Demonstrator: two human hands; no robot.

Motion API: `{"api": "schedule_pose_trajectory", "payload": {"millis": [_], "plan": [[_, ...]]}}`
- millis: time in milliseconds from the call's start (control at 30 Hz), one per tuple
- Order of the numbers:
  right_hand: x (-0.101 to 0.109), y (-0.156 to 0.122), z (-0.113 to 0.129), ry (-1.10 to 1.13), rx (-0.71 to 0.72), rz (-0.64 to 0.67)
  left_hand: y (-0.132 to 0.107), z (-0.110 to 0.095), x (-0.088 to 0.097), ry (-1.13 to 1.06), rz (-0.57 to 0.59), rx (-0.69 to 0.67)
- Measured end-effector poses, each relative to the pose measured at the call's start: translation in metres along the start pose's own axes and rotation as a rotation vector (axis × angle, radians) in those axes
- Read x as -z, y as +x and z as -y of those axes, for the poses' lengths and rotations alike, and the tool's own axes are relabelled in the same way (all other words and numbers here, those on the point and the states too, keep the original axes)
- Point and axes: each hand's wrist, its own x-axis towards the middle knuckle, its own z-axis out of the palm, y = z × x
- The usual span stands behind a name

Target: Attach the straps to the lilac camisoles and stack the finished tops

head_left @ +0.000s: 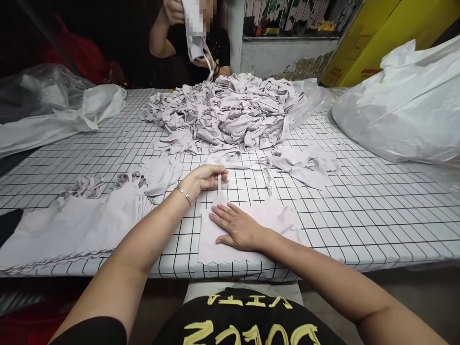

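Observation:
A pale pinkish-grey camisole (266, 220) lies spread on the checked tablecloth at the near edge of the table. My right hand (239, 229) presses flat on its left half, fingers stretched out. Beyond its top edge, my left hand (212, 177) has its fingers closed on one thin shoulder strap (220, 184) and draws it away from the body of the garment. The other strap (269, 179) lies loose to the right.
Flat stacked camisoles (82, 225) lie at the left. A large heap of crumpled garments (233, 112) fills the far middle, with a loose garment (305, 163) nearer right. White plastic bags (406, 105) stand at right. Across the table, a person (190, 48) holds up a garment.

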Motion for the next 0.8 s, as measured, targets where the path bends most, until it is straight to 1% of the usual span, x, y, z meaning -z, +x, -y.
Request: {"api": "schedule_pose_trajectory", "payload": {"millis": [67, 100, 133, 200, 267, 300, 367, 433, 500, 533, 567, 600, 667, 733, 800], "plan": [[0.003, 0.000, 0.001, 0.005, -0.004, 0.004, 0.011, -0.019, 0.009, -0.254, 0.033, 0.023], [0.004, 0.000, 0.001, 0.008, -0.003, 0.009, 0.017, -0.030, 0.013, -0.323, 0.040, 0.022], [0.004, 0.001, 0.001, 0.011, -0.003, 0.013, 0.023, -0.040, 0.016, -0.336, 0.040, 0.011], [0.002, 0.002, 0.002, 0.024, -0.006, 0.016, 0.033, -0.058, 0.021, -0.299, 0.017, -0.019], [0.001, 0.001, 0.002, 0.058, -0.010, 0.011, 0.039, -0.073, 0.023, -0.237, -0.005, -0.027], [0.000, 0.001, 0.002, 0.088, -0.012, 0.006, 0.039, -0.078, 0.022, -0.200, 0.003, -0.023], [0.003, 0.000, 0.000, 0.201, -0.009, -0.007, 0.035, -0.085, 0.020, -0.113, 0.081, -0.033], [0.011, 0.001, -0.005, 0.435, -0.062, -0.085, 0.023, -0.089, 0.016, 0.014, 0.232, -0.123], [0.026, 0.002, -0.015, 0.807, -0.208, -0.225, 0.007, -0.088, 0.010, 0.213, 0.387, -0.303], [0.035, 0.003, -0.020, 1.020, -0.289, -0.280, -0.002, -0.087, 0.006, 0.342, 0.439, -0.410], [0.045, 0.004, -0.025, 1.229, -0.351, -0.301, -0.011, -0.085, 0.002, 0.483, 0.471, -0.517], [0.054, 0.004, -0.030, 1.415, -0.379, -0.281, -0.018, -0.082, -0.002, 0.632, 0.482, -0.619], [0.071, 0.004, -0.037, 1.680, -0.342, -0.181, -0.031, -0.074, -0.010, 0.919, 0.450, -0.790], [0.083, 0.005, -0.040, 1.783, -0.275, -0.137, -0.038, -0.064, -0.017, 1.151, 0.398, -0.897], [0.088, 0.006, -0.040, 1.756, -0.255, -0.163, -0.041, -0.056, -0.021, 1.298, 0.344, -0.934]]}}
